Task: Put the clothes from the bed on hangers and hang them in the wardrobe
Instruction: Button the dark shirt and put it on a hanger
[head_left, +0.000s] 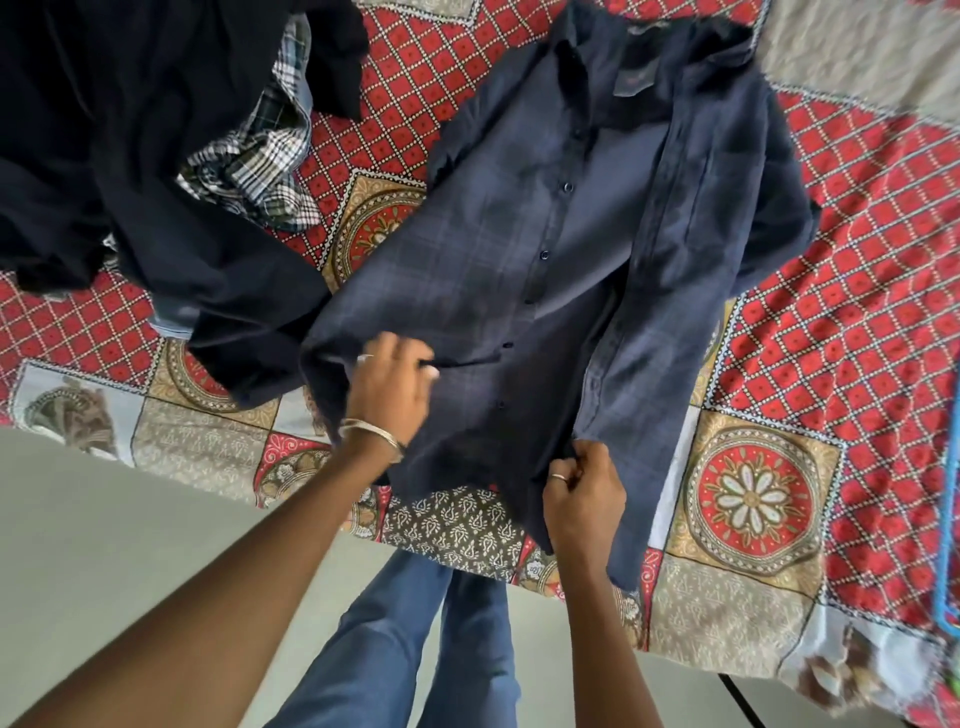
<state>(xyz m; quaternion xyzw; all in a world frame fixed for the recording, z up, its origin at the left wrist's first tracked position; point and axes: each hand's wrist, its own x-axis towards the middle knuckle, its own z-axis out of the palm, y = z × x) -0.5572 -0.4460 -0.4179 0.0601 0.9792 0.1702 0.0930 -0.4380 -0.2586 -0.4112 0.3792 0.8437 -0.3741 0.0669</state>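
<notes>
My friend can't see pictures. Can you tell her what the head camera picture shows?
Two hands hold the bottom of a dark blue button shirt spread on a bed with a red patterned sheet: the left hand presses and gathers the cloth, the right hand pinches the hem. A pile of dark clothes and a checked shirt lies at the left.

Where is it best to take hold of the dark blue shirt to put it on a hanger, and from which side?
Probably the shoulders beside the collar, reached from the far end: the dark blue shirt lies open, collar away, both hands at its hem.
</notes>
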